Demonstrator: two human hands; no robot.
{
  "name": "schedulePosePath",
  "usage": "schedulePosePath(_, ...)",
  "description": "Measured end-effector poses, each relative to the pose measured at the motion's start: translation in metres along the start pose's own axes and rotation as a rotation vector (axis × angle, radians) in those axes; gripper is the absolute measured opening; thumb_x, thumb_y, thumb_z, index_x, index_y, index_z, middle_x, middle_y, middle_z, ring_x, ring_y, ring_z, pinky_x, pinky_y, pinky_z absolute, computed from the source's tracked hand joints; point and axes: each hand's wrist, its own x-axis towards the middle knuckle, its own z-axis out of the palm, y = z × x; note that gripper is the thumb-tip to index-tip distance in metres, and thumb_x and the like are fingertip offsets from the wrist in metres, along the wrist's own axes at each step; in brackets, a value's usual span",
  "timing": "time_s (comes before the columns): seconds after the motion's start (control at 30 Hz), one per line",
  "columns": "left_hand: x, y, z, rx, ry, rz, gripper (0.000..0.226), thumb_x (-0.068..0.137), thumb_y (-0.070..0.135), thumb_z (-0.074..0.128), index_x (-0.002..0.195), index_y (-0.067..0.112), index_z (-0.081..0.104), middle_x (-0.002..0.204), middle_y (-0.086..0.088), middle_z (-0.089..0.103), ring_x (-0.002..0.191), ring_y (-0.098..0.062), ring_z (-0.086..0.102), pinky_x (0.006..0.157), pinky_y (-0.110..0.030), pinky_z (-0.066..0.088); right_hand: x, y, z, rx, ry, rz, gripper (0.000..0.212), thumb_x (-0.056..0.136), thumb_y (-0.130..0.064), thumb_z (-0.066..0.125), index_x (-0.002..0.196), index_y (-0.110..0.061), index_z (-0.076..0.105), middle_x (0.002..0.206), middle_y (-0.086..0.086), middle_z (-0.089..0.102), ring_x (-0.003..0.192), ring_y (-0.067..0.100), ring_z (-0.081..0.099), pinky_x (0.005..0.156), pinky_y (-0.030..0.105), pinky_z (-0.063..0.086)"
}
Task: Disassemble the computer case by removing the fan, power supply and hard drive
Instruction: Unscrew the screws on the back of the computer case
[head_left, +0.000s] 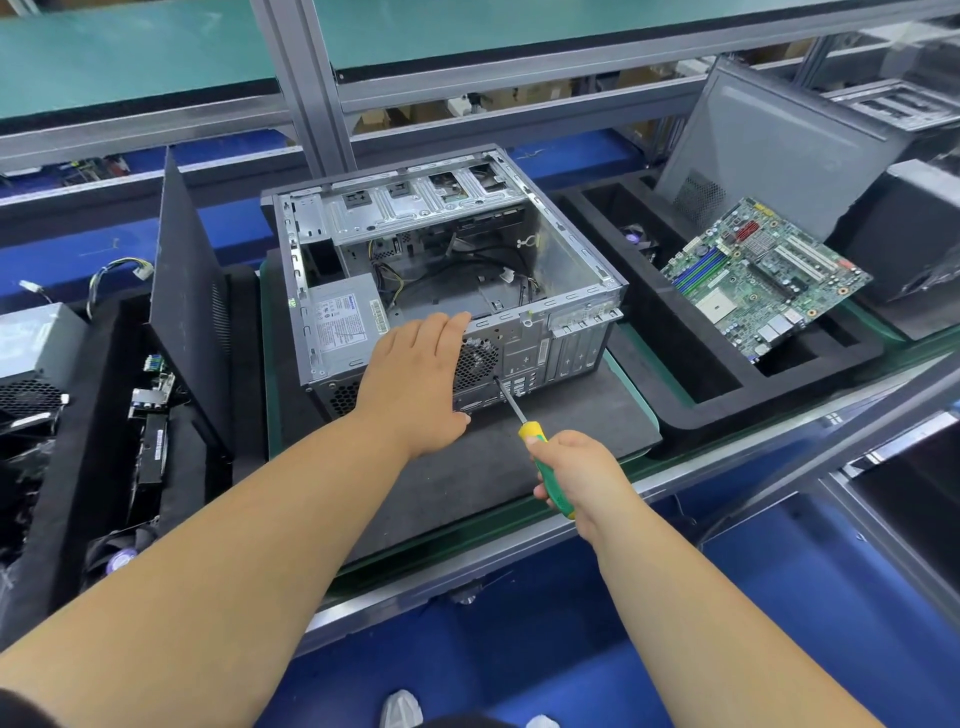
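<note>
Your flat left hand (415, 374) steadies the computer case (447, 275); keep the screwdriver (524, 421), gripped by your right hand (576, 473), square at the fan grille (475, 358) screw.

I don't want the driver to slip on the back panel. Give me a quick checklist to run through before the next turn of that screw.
1. Left hand steadying the computer case, palm flat on its rear edge: ok.
2. Right hand gripping the screwdriver handle: ok.
3. Tip meets the rear panel beside the fan grille: ok.
4. Tip seated in a screw head: cannot tell, too small.
5. Power supply still inside the case: ok.
6. Case sitting flat on the grey mat: ok.
</note>
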Motion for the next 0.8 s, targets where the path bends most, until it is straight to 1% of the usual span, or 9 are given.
schedulePosePath(0.17,-0.0001,0.0004,-0.0003,-0.016,-0.004,-0.002,0.107,0.070,0.052,0.070,0.152,0.021,0.009,0.151,-0.001,0.025,0.135,-0.024,0.027,0.113,-0.038,0.020,0.0011,-0.0001,0.0007,-0.048,0.024,-0.014,0.030,0.096,-0.037,0.061,0.080,-0.014,0.049,0.081,0.007,0.059,0.060,0.016,0.059,0.061,0.033,0.048)
schedulePosePath(0.27,0.0003,-0.0004,-0.0011,-0.023,-0.004,-0.004,0.107,0.070,0.053,0.070,0.152,0.021,0.010,0.151,-0.001,0.025,0.136,-0.024,0.027,0.113,-0.038,0.020,0.0016,0.0010,0.0013,-0.053,0.044,-0.021,0.030,0.095,-0.036,0.062,0.079,-0.014,0.048,0.079,0.007,0.059,0.058,0.015,0.059,0.063,0.035,0.047)
schedulePosePath(0.4,0.0008,0.0004,-0.0017,-0.056,-0.010,-0.011,0.107,0.070,0.053,0.071,0.152,0.022,0.011,0.150,0.000,0.026,0.135,-0.025,0.028,0.112,-0.038,0.021,0.0019,0.0027,0.0034,-0.098,0.097,-0.048,0.032,0.094,-0.036,0.062,0.078,-0.015,0.046,0.076,0.006,0.057,0.054,0.013,0.059,0.059,0.034,0.046)
schedulePosePath(0.57,0.0015,-0.0005,-0.0013,-0.064,-0.010,-0.010,0.107,0.069,0.053,0.072,0.152,0.022,0.012,0.149,0.000,0.027,0.134,-0.025,0.029,0.112,-0.039,0.022,0.0027,0.0054,0.0060,-0.169,0.158,-0.076,0.035,0.093,-0.039,0.062,0.073,-0.019,0.041,0.069,0.001,0.053,0.053,0.014,0.060,0.054,0.030,0.041)
schedulePosePath(0.63,0.0016,-0.0007,-0.0012,-0.069,-0.008,-0.008,0.106,0.069,0.053,0.072,0.152,0.022,0.013,0.149,0.000,0.028,0.134,-0.025,0.030,0.112,-0.039,0.023,0.0022,0.0049,0.0064,-0.207,0.173,-0.089,0.035,0.093,-0.039,0.062,0.073,-0.020,0.041,0.067,0.000,0.053,0.055,0.016,0.062,0.051,0.028,0.039)
schedulePosePath(0.7,0.0017,-0.0009,-0.0015,-0.074,-0.004,-0.008,0.106,0.068,0.053,0.072,0.151,0.022,0.014,0.148,0.000,0.028,0.134,-0.025,0.030,0.111,-0.039,0.023,0.0014,0.0038,0.0070,-0.246,0.188,-0.101,0.033,0.093,-0.040,0.062,0.074,-0.021,0.042,0.066,0.000,0.054,0.061,0.021,0.065,0.050,0.027,0.038)
schedulePosePath(0.8,0.0017,-0.0013,-0.0016,-0.079,-0.001,-0.006,0.106,0.068,0.053,0.072,0.151,0.022,0.014,0.148,0.000,0.029,0.133,-0.025,0.031,0.111,-0.039,0.023,0.0010,0.0033,0.0080,-0.276,0.200,-0.115,0.035,0.093,-0.041,0.061,0.074,-0.020,0.041,0.068,0.003,0.053,0.070,0.029,0.065,0.053,0.028,0.040)
